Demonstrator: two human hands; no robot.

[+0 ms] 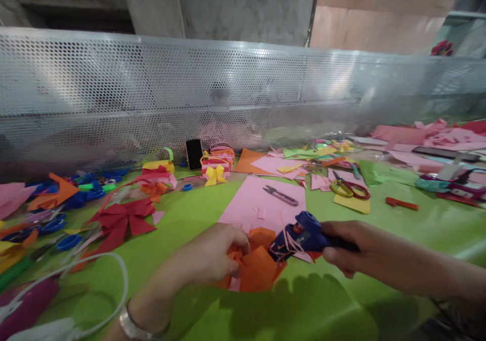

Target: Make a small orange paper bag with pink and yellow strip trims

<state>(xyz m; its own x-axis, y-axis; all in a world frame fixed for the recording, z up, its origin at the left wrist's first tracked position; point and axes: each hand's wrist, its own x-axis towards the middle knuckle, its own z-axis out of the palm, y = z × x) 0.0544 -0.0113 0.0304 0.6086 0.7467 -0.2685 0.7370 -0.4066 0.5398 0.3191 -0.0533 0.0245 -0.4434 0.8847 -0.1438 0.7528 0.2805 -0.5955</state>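
A lime-green tabletop runs the width of the view, fenced along its far edge by a perforated metal screen, with bare concrete wall behind. Near the left edge lie blue rings, orange paper scraps and a white cable curling toward the near left corner. Further in sits a red paper bow, and by the far edge a black phone stands propped beside a striped gift box with a yellow bow.

At the middle of the near edge, the left hand, a metal bangle at its wrist, is curled with its fingers pressed down on a folded orange paper piece, which lies partly on a pink paper sheet. The orange paper is creased into angular flaps, with a sliver of pink showing beneath.

Just to its right, the right hand is clenched round the grip of a blue glue gun. The gun's long axis lies roughly level with the near edge, nozzle pointing left into the orange folds. Its body is dark blue, smeared and strung with pale dried glue.

Small thread snips rest on the pink sheet; yellow-and-red-handled scissors lie further right, and pink paper offcuts are heaped at the far right corner.
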